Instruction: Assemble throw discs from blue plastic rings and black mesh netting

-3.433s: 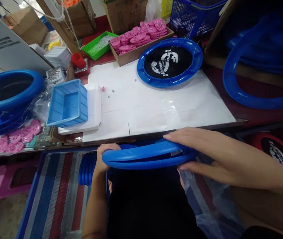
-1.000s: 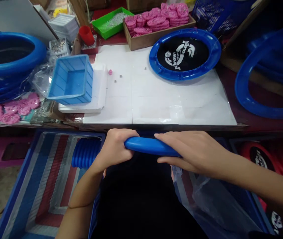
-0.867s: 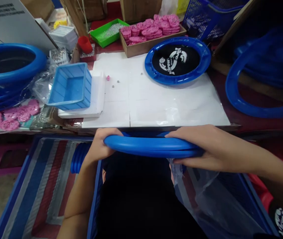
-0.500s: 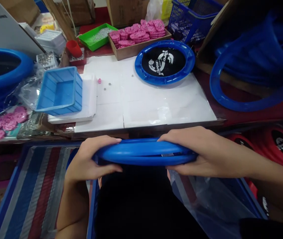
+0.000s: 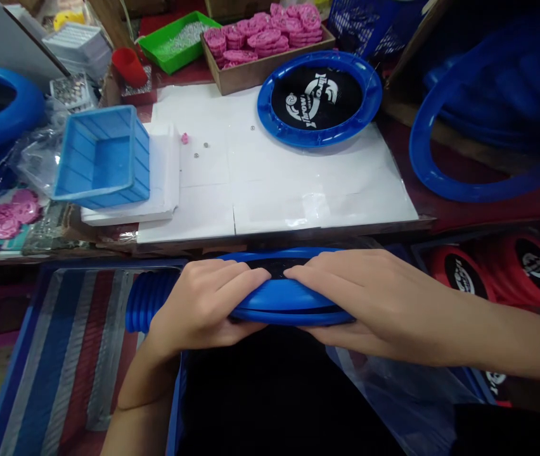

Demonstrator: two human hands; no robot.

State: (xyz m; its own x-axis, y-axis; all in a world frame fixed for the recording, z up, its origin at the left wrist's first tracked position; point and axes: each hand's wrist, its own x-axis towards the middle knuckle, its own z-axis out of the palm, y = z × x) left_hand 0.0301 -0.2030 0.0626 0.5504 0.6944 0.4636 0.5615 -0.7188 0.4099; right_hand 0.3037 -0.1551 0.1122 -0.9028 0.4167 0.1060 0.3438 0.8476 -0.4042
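Between my hands, in front of the table edge, is a blue flying disc [image 5: 293, 296] with a black centre, seen nearly edge-on. A thin gap shows along its rim between the upper and lower blue parts. My left hand [image 5: 206, 304] grips its left side, thumb on top and fingers beneath. My right hand [image 5: 369, 294] clasps the right side in the same way, and the two thumbs come close together. On the white work surface [image 5: 270, 190] lies another blue disc [image 5: 320, 98] with a black printed centre.
A light blue bin [image 5: 103, 158] stands on a white slab at the left. Behind are a green tray [image 5: 177, 47] of small parts and a box of pink pieces [image 5: 265, 38]. Blue rings [image 5: 488, 183] lie at right; red discs [image 5: 502, 272] sit below them.
Both hands have slid closer together along the disc's near rim. The disc is tipped so more of its black top shows. The camera view has shifted slightly.
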